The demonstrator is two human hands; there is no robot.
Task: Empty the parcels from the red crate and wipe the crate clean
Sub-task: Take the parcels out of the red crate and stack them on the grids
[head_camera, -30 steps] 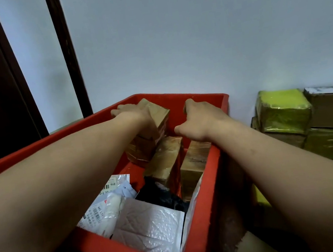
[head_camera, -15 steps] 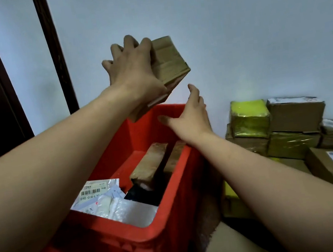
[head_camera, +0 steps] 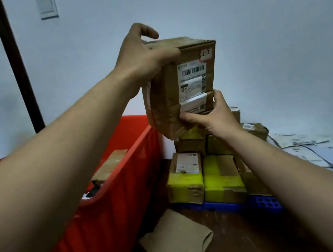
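I hold a brown cardboard parcel [head_camera: 180, 84] with a barcode label in the air, above the right end of the red crate [head_camera: 114, 190]. My left hand [head_camera: 141, 57] grips its top left corner, thumb on the front face. My right hand [head_camera: 211, 114] pinches its lower right corner from below. More brown parcels [head_camera: 110, 163] lie inside the crate, mostly hidden by my left arm and the crate wall.
A stack of taped boxes [head_camera: 203, 174], some with yellow tape, stands right of the crate on a blue plastic pallet [head_camera: 256, 203]. A beige cloth [head_camera: 178, 246] lies on the floor by the crate. Flat white mail bags [head_camera: 326, 148] are spread at the right. White wall behind.
The parcel has been lifted out of the crate and carried right, turned label-side toward me. My right hand, open half a second ago, now pinches its lower corner.
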